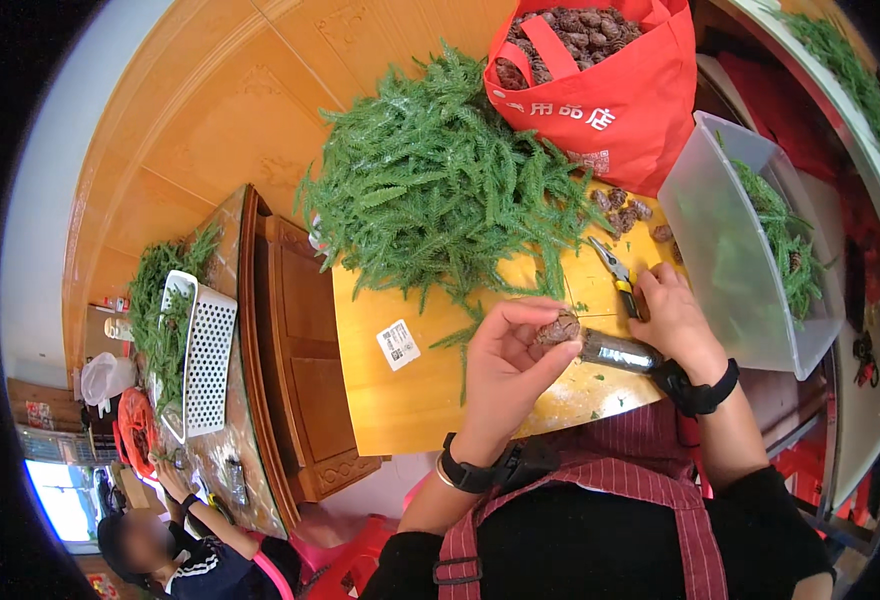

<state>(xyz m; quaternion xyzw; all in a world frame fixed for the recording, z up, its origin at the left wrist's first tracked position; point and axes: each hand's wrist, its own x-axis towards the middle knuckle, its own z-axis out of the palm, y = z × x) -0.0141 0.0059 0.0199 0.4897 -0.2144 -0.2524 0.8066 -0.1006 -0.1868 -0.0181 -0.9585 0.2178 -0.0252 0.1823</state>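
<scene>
Left hand (513, 362): thumb and fingers pinched around a brown pine cone (560, 328), held up over the yellow tabletop (365, 390). Right hand (677, 322): palm down, fingers curled beside the handles of the pliers (624, 287); I cannot tell whether they grip the handles or only rest against them.

Key relation: the pliers lie beyond the cone and to its right, so my right hand is much the nearer one. Their long axis runs obliquely, nose pointing away from me and leftward, handles toward my right fingers.

Between my hands, on the near side, is a dark glossy cylinder (620, 353); its long axis runs roughly crosswise, left end just by the cone, right end by my right wrist. Loose cones (622, 212) sit past the pliers' nose, near the red bag (650, 130).
</scene>
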